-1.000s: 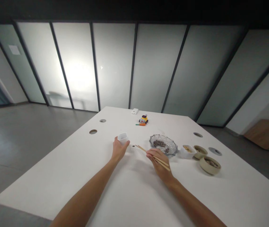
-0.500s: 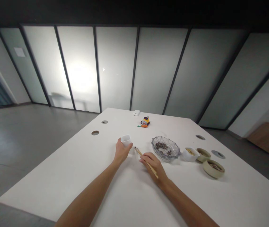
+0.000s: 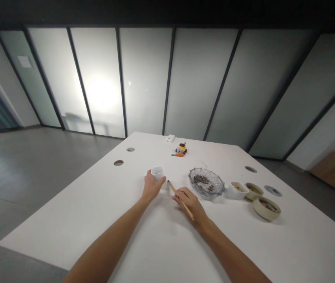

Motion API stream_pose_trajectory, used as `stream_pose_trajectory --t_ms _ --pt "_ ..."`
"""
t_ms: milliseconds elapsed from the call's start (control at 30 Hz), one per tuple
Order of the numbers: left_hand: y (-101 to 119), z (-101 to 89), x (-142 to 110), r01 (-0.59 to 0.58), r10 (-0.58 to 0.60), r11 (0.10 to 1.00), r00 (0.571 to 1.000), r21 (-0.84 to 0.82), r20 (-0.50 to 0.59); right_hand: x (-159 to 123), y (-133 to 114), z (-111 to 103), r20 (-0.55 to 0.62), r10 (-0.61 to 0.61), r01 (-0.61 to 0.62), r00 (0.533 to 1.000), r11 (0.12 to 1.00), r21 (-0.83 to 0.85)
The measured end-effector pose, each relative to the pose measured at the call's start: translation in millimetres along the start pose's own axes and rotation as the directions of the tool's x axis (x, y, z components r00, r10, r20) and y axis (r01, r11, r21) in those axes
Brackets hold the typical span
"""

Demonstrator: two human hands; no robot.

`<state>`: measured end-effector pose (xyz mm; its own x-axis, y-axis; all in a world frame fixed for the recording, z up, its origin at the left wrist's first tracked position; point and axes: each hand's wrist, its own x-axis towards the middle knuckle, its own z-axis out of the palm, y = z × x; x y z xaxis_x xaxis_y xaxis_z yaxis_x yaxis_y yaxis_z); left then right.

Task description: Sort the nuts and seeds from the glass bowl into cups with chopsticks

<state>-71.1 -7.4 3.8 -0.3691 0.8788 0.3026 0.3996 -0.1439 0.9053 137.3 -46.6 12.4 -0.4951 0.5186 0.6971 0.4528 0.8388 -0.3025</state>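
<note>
My left hand (image 3: 152, 186) is closed round a small white cup (image 3: 157, 172), thumb on its right side and fingers on its left. The inside of the cup looks white. My right hand (image 3: 188, 202) grips a pair of chopsticks (image 3: 181, 200), whose tips point up and left towards the cup. At those tips is a small dark bean-like piece (image 3: 169, 181), just right of my left thumb. Beyond my right hand stands a clear faceted glass bowl (image 3: 220, 188) with many dark bean-like pieces (image 3: 201, 179) inside.
Right of the glass bowl are a white cup (image 3: 238, 192) with yellowish pieces and two beige bowls (image 3: 266, 212) (image 3: 254, 192) with contents. Farther back lie a toy vehicle (image 3: 182, 148), a toy carrot (image 3: 179, 155) and a white device (image 3: 170, 138). Round holes (image 3: 118, 162) pierce the white table (image 3: 96, 220).
The chopsticks' tips have come together at the dark piece, which lay loose on the table one second ago. My right hand has shifted left. My left hand still holds the cup.
</note>
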Motion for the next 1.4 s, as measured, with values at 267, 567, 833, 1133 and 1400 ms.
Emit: stream_pose_trajectory --t_ms 267,567,833,1133,1400 --pt "1.1 -2.9 -2.1 -0.043 0.042 0.999 0.999 0.02 0.029 -1.1 0.9 -5.5 -0.05 0.017 -0.016 0.999 1.0 0.018" --pt "-0.4 -0.5 -1.5 -0.043 0.042 0.999 0.999 0.029 0.009 4.2 5.6 0.7 -0.153 0.102 -0.071 0.983 0.978 0.198" --pt "-5.4 1.3 0.3 -0.06 0.059 0.998 0.998 0.03 0.02 8.8 12.0 4.4 -0.105 0.254 -0.212 0.961 0.928 0.307" --pt "-2.4 -1.3 -2.2 -0.048 0.045 0.997 0.998 0.066 0.037 7.0 12.6 3.3 -0.081 0.257 -0.221 0.963 0.925 0.31" --pt "-0.1 -2.3 -1.7 -0.047 0.042 0.995 0.997 0.084 0.063 7.1 15.2 -0.9 -0.174 0.268 -0.225 0.948 0.946 0.231"
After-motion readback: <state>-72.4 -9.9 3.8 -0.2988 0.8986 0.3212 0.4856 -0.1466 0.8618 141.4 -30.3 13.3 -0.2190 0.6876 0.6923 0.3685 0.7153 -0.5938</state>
